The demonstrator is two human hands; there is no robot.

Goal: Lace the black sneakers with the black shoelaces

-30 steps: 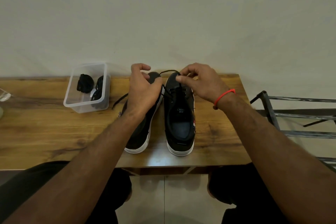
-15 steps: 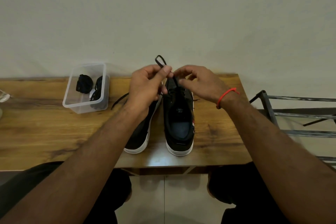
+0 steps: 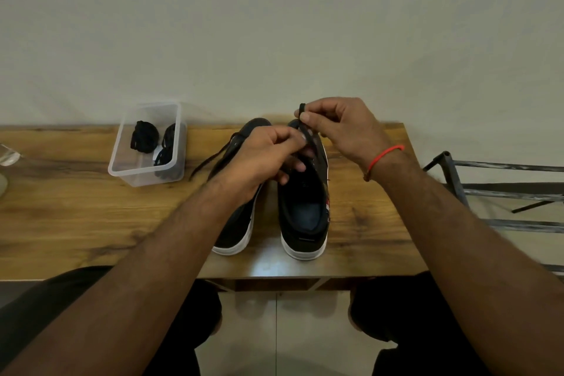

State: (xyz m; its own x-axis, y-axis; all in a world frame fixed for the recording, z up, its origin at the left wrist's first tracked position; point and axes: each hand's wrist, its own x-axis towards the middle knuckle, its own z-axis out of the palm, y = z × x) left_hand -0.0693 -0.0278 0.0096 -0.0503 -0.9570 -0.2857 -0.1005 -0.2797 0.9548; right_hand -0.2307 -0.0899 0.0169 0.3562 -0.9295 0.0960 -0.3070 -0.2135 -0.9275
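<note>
At frame centre, the right hand (image 3: 341, 128) is pinching a shoelace (image 3: 302, 107) loop above the right sneaker (image 3: 305, 192); the left hand (image 3: 259, 159) is curling at its eyelets, grip unclear. The lace is probably limp and light: grip near the tip.

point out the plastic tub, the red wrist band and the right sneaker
plastic tub (image 3: 117, 168): head view, near rim
red wrist band (image 3: 385, 153): head view, middle of band
right sneaker (image 3: 305, 210): head view, insole

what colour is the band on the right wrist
Red-orange; the wrist band shows clearly in the head view, just behind the right hand.
</note>
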